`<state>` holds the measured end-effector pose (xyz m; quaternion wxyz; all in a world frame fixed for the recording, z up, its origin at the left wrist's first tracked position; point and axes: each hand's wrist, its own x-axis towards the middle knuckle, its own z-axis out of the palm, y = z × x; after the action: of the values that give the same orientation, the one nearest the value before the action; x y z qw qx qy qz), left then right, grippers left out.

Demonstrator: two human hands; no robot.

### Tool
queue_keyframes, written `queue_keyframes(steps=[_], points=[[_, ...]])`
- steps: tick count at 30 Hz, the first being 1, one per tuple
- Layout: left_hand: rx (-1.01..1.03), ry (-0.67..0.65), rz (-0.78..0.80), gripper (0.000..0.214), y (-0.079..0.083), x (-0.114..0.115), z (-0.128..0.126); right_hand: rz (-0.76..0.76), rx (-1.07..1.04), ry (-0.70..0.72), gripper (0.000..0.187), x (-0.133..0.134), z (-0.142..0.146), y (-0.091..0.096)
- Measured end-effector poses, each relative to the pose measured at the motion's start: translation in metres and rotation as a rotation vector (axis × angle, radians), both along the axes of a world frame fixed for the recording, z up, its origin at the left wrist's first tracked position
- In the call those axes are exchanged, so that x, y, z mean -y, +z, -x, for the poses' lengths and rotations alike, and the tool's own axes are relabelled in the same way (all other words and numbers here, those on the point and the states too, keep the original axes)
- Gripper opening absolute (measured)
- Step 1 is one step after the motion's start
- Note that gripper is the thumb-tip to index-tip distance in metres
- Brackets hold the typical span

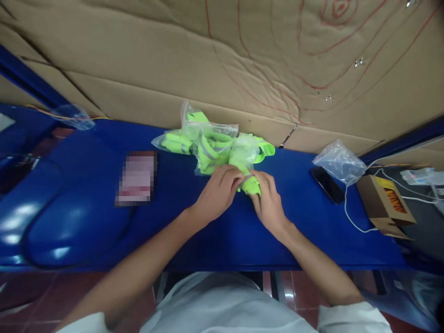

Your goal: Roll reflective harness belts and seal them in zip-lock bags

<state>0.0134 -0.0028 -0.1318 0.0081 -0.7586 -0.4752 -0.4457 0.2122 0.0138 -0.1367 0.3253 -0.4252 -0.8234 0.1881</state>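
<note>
My left hand (219,190) and my right hand (269,200) meet at the middle of the blue table. Between them is a bundle of neon green fabric with a grey reflective stripe (251,186), partly in a clear plastic bag (245,150). The left fingers are closed in a pinch at the bag's near edge. My right fingers curl round the other side of the green fabric, which pokes out toward me. Just beyond lie more neon green reflective pieces in clear bags (213,147), bunched together. The fingertips partly hide the bag's mouth.
A blurred-out flat item (137,178) lies at left on the blue table (222,245). To the right are a black phone (328,185), a clear plastic bag (340,162), a white cable (350,217) and an opened cardboard box (385,203). A cardboard wall (156,69) stands behind.
</note>
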Motion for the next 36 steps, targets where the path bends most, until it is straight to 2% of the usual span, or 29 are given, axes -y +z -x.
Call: queue_keyframes(steps=[2, 3, 5, 7, 10, 13, 19, 25, 27, 31, 36], points=[[0.043, -0.067, -0.006, 0.023, 0.006, 0.001, 0.012, 0.197, -0.252, 0.025, 0.043, -0.006, -0.002, 0.0], [0.015, -0.098, -0.014, 0.036, 0.011, 0.003, 0.019, 0.327, -0.378, 0.045, 0.045, -0.008, -0.003, 0.001], [-0.124, -0.154, -0.003, 0.069, 0.022, 0.006, 0.031, 0.598, -0.581, 0.096, 0.052, -0.013, -0.007, 0.005], [-0.277, -0.197, 0.046, 0.09, 0.033, 0.007, 0.038, 0.809, -0.683, 0.163, 0.058, -0.014, -0.011, 0.011], [-0.347, -0.223, 0.154, 0.086, 0.042, 0.005, 0.038, 0.995, -0.73, 0.227, 0.061, -0.012, -0.012, 0.016], [-0.343, -0.212, 0.216, 0.078, 0.038, 0.002, 0.032, 0.991, -0.741, 0.211, 0.064, -0.01, -0.01, 0.018], [-0.366, -0.185, 0.224, 0.082, 0.014, -0.002, 0.023, 0.864, -0.637, 0.12, 0.061, -0.007, -0.006, 0.022], [-0.343, -0.186, 0.255, 0.085, 0.009, 0.001, 0.02, 0.71, -0.517, -0.007, 0.07, -0.007, -0.005, 0.013], [-0.317, -0.19, 0.264, 0.087, 0.007, 0.001, 0.021, 0.719, -0.532, -0.045, 0.067, -0.007, -0.004, 0.011], [-0.324, -0.169, 0.246, 0.086, 0.001, 0.001, 0.023, 0.76, -0.64, -0.034, 0.063, -0.009, 0.0, 0.014], [-0.387, -0.089, 0.087, 0.086, -0.001, 0.004, 0.022, 0.816, -0.703, -0.054, 0.061, -0.01, -0.001, 0.017]])
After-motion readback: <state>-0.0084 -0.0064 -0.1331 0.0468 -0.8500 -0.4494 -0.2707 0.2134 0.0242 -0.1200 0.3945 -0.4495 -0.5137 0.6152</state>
